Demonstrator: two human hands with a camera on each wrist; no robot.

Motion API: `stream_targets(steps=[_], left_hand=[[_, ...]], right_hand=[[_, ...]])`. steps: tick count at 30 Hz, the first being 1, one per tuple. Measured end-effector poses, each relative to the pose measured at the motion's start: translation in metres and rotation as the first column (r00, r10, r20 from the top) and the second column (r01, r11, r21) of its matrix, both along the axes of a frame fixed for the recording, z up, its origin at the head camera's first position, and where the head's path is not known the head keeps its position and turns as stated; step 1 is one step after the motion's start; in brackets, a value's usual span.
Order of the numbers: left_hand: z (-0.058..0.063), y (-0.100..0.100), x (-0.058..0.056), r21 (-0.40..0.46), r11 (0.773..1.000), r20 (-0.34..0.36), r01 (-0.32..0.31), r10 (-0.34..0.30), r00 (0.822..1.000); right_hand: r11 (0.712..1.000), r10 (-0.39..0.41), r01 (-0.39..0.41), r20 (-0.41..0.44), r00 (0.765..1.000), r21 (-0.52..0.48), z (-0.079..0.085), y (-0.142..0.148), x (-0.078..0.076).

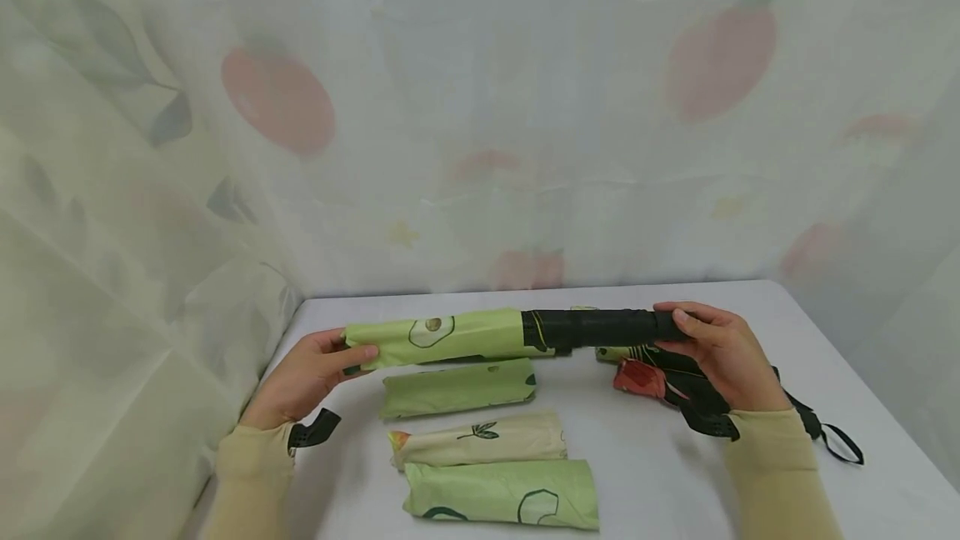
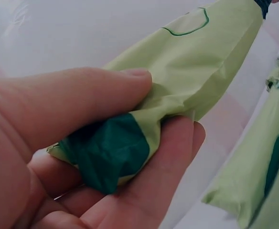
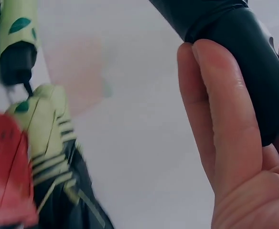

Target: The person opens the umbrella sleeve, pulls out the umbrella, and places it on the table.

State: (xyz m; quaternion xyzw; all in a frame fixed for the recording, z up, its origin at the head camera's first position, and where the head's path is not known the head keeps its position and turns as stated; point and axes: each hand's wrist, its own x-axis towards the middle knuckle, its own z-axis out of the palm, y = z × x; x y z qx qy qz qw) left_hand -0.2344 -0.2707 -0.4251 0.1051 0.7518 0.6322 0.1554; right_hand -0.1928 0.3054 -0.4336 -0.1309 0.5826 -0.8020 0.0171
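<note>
Both hands hold a long, slim folded umbrella [image 1: 600, 329] level above the table. Its left half is in a light green sleeve [image 1: 487, 332] printed with an avocado; the right half shows black. My left hand [image 1: 307, 373] pinches the sleeve's far left end between thumb and fingers, and a dark green patch [image 2: 113, 148] of the print shows there in the left wrist view. At the black end, my right hand [image 1: 731, 357] grips the umbrella with its fingers around the tip. In the right wrist view that dark end [image 3: 254, 62] lies between fingers and thumb.
Below lie a green printed cover [image 1: 457, 390], a cream one [image 1: 517, 437] with a leaf print and a light green one [image 1: 487, 492]. Under my right hand are a black umbrella bundle [image 1: 701, 394], a red bundle [image 1: 639, 377] and a strap loop [image 1: 843, 444]. Printed curtains surround the white table [image 1: 637, 473].
</note>
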Motion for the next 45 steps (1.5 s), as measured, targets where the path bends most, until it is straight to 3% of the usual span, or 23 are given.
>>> stream_targets(steps=[6,10,15,20,27,32,34,36,38,41,43,45], left_hand=[[-0.006,-0.004,0.005,-0.003,1.000,0.024,0.031,-0.031,0.999],[-0.018,-0.001,0.009,-0.016,0.999,0.030,0.039,-0.038,0.999],[-0.037,0.006,0.014,-0.088,0.995,0.044,0.041,-0.038,0.998],[-0.046,0.015,0.016,-0.152,0.988,0.005,0.021,-0.020,1.000],[-0.051,0.017,0.027,-0.332,0.940,-0.060,-0.081,0.065,0.996],[-0.048,0.022,0.030,-0.391,0.918,-0.121,-0.060,0.014,0.993],[-0.044,0.022,0.030,-0.408,0.911,-0.155,-0.055,-0.009,0.988],[-0.039,0.020,0.031,-0.424,0.904,-0.180,-0.050,-0.029,0.983],[-0.035,0.017,0.031,-0.439,0.897,-0.198,-0.046,-0.047,0.979],[-0.027,0.013,0.029,-0.460,0.887,-0.210,-0.041,-0.064,0.976],[-0.022,0.010,0.024,-0.473,0.880,-0.223,-0.042,-0.073,0.972],[-0.016,0.009,0.016,-0.487,0.872,-0.236,-0.044,-0.083,0.968]], right_hand=[[1.000,0.015,-0.015,0.016,1.000,-0.019,-0.010,0.032,0.022],[1.000,-0.008,0.007,0.033,0.999,0.010,-0.019,0.063,0.044],[0.993,-0.103,0.096,0.090,0.991,0.072,-0.037,0.095,0.075],[0.977,-0.200,0.181,0.187,0.962,0.112,-0.057,0.111,0.100],[0.944,-0.265,0.185,0.290,0.920,0.274,-0.078,0.113,0.113],[0.908,-0.286,0.161,0.292,0.913,0.387,-0.081,0.122,0.121],[0.853,-0.320,0.143,0.286,0.903,0.503,-0.079,0.124,0.122],[0.749,-0.364,0.091,0.293,0.884,0.656,-0.075,0.126,0.121],[0.610,-0.404,0.024,0.285,0.869,0.792,-0.071,0.125,0.120],[0.383,-0.419,-0.041,0.213,0.883,0.923,-0.065,0.123,0.118],[0.258,-0.417,-0.021,0.131,0.899,0.966,-0.063,0.119,0.118],[0.164,-0.403,-0.001,0.068,0.913,0.986,-0.060,0.115,0.117]])
